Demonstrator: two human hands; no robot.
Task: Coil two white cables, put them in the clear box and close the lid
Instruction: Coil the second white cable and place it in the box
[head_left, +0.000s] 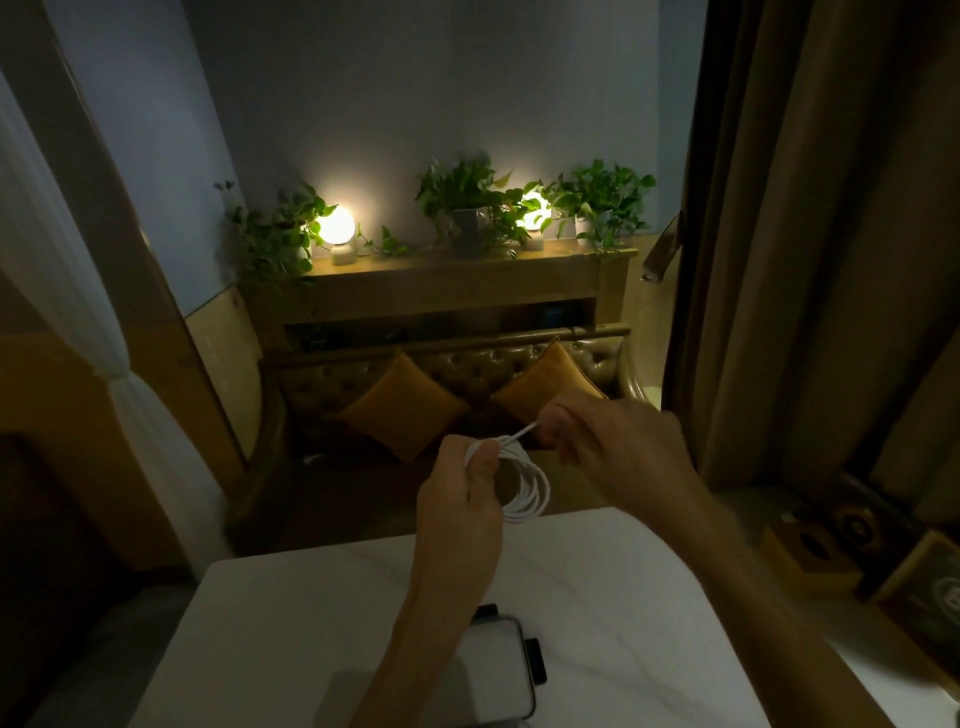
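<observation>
Both hands are raised above the far edge of the white table (311, 623). Left hand (462, 499) grips a white cable (532, 493) wound into several loops, with fingers curled round the top of the coil and thumb on the strands. The loops hang right of the palm. Right hand (618, 452) pinches the cable's free end between thumb and fingertips, with a short tail running to the coil. Clear box (496, 670) sits on the table, partly under the left forearm, black latches (537, 660) on its sides. Too dim to tell the lid state. Sofa (467, 374) with two orange cushions (405, 410) is beyond.
</observation>
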